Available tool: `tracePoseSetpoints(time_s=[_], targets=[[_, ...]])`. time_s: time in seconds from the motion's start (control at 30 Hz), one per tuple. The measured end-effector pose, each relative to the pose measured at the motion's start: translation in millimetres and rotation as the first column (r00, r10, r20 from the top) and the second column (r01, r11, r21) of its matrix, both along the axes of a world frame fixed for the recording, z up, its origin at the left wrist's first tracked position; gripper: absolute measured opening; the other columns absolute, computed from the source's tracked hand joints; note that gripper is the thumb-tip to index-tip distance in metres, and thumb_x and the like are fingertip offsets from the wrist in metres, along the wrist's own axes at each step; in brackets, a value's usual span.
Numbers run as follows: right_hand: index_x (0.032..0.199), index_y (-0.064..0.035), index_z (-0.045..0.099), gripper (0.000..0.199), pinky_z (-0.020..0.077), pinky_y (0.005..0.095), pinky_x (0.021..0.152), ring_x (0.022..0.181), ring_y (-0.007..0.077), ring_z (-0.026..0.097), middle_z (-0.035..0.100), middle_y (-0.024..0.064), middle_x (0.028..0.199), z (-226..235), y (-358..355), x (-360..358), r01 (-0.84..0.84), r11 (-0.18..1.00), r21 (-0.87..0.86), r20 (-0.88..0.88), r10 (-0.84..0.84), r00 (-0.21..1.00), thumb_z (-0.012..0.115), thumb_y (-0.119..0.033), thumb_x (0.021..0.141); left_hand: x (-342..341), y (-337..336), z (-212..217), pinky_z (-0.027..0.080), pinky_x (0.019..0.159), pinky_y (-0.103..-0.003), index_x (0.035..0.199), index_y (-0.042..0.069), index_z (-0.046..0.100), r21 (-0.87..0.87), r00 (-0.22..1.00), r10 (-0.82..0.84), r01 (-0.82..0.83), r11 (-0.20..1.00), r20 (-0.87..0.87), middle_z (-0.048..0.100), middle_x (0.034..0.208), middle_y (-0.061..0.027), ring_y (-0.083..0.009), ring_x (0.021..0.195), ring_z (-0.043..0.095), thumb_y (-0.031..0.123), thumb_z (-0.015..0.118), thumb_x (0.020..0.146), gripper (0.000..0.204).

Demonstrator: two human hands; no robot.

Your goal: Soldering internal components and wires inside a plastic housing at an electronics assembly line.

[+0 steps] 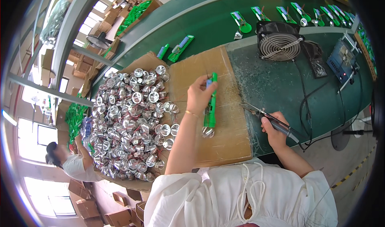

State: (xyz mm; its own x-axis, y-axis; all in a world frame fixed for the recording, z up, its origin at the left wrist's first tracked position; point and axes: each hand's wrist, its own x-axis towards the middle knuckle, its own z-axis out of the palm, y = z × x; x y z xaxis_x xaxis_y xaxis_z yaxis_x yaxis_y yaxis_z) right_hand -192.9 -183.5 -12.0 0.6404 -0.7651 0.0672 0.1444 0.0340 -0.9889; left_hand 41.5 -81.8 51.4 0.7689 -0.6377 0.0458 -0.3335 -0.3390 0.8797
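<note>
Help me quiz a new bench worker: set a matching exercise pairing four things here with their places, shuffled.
Things:
1. green flashlight casing
2. soldering iron
3. heap of silver reflectors
4. round-grilled fan

Places:
A. left of the cardboard sheet
B. between the cardboard sheet and the blue box
C. in the right hand
D. in the left hand

Pairs: 1-D, 2-C, 3-A, 4-B

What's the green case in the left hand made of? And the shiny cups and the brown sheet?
Green case, in the left hand: probably plastic, smooth and evenly coloured.
Shiny cups: mirror-bright silver, so metal or metal-coated plastic; I can't tell which.
Brown sheet: likely cardboard, tan, mostly dull, scuffed.
</note>
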Motion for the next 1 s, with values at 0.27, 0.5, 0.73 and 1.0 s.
tracePoseSetpoints(time_s=[0.27,0.5,0.73,1.0], targets=[[0.08,-0.0012,0.052,0.013,0.0417,0.019,0.046,0.05,0.0067,0.051,0.056,0.0039,0.062,-1.7,2.0,-4.7,0.07,0.996,0.059,-0.026,-0.069,0.997,0.062,-0.009,0.079,4.7,32.0,78.4,0.045,0.062,-0.028,0.126,0.005,0.035,-0.712,0.863,-0.356,-0.006,0.702,-0.358,0.053,0.104,-0.0133,-0.0155,0.074,0.053,0.04,0.051,0.084,0.057],[0.08,-0.0016,0.051,0.013,0.0408,0.0183,0.046,0.049,0.0056,0.05,0.056,0.004,0.062,-2.9,2.5,-2.3,0.044,0.998,0.035,-0.019,-0.043,0.999,0.061,-0.009,0.08,-10.5,40.5,93.4,0.048,0.062,-0.027,0.125,0.002,0.037,-0.74,0.916,-0.317,0.036,0.671,-0.244,0.054,0.103,-0.013,-0.0148,0.075,0.055,0.038,0.053,0.083,0.058],[0.079,-0.0045,0.049,0.014,0.0386,0.0173,0.045,0.049,0.0052,0.049,0.055,0.0026,0.061,0.4,2.9,-1.4,0.053,0.998,0.016,-0.053,-0.052,0.997,0.06,-0.013,0.081,-8.5,40.3,85.2,0.047,0.06,-0.027,0.123,0.003,0.038,-0.763,0.884,-0.396,0.075,0.642,-0.247,0.054,0.104,-0.0133,-0.0155,0.074,0.055,0.038,0.049,0.084,0.054],[0.08,-0.0044,0.049,0.013,0.0384,0.0173,0.045,0.049,0.0053,0.049,0.054,0.0023,0.061,-1.0,3.7,-3.7,0.047,0.999,0.01,-0.06,-0.046,0.997,0.06,-0.012,0.081,-16.4,30.5,71.4,0.039,0.054,-0.025,0.11,0.003,0.049,-0.949,0.543,-0.778,-0.181,0.259,-0.316,0.052,0.102,-0.0115,-0.0158,0.07,0.049,0.038,0.042,0.087,0.043]])
